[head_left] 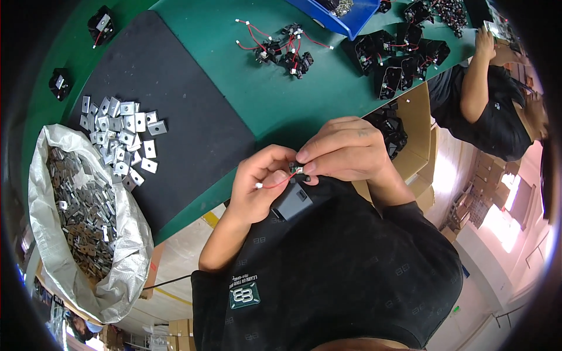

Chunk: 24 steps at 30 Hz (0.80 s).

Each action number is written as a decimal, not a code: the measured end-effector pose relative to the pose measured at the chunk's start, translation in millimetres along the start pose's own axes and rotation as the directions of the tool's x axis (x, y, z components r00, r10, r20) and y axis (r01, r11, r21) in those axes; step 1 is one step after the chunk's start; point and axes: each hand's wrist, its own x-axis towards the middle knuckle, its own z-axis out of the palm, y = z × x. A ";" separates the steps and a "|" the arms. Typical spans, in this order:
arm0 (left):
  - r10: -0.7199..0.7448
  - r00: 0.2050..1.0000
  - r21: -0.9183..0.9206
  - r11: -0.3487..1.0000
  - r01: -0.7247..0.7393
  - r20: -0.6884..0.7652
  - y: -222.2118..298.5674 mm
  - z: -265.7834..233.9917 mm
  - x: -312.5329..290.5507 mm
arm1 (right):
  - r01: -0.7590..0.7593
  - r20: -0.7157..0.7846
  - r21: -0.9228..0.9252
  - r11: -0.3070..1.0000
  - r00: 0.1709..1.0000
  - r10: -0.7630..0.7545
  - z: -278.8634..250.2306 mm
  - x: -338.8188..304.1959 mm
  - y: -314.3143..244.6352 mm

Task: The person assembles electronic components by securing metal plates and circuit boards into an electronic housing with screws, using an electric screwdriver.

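Observation:
Close in front of my chest, both hands meet at a small black part (296, 168) with a red wire (275, 186) ending in a white plug (259, 185). My left hand (253, 178) is closed around its left side, the wire running across the thumb. My right hand (348, 149) pinches the part from the right and above with thumb and fingertips. Much of the part is hidden by the fingers. Just below the hands is a dark grey box-shaped piece (294, 203) with a small slot; whether the fingers touch it I cannot tell.
Metal plates with holes (126, 131) lie heaped on a black mat (193, 93). A white sack (126, 257) of metal pieces stands left. Wired black assemblies (287, 52), black housings (398, 64) and a blue bin (351, 20) are on the green table (246, 88). Another person (486, 105) works at right, beyond a cardboard box (418, 134).

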 end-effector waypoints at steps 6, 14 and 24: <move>0.009 0.996 -0.012 1.000 -0.010 -0.084 2.8 0.6 4.0 | -0.003 0.115 -0.129 0.992 0.993 0.018 -10.8 4.1 1.6; 0.049 0.954 0.030 0.999 -0.042 -0.297 -2.5 14.1 8.8 | -0.122 0.078 -0.292 0.949 0.986 0.150 -4.4 4.6 -5.5; 0.103 0.936 0.166 0.985 -0.049 -0.336 -7.3 10.3 13.4 | -0.216 0.093 -0.388 0.896 0.958 0.271 -8.7 8.2 -12.7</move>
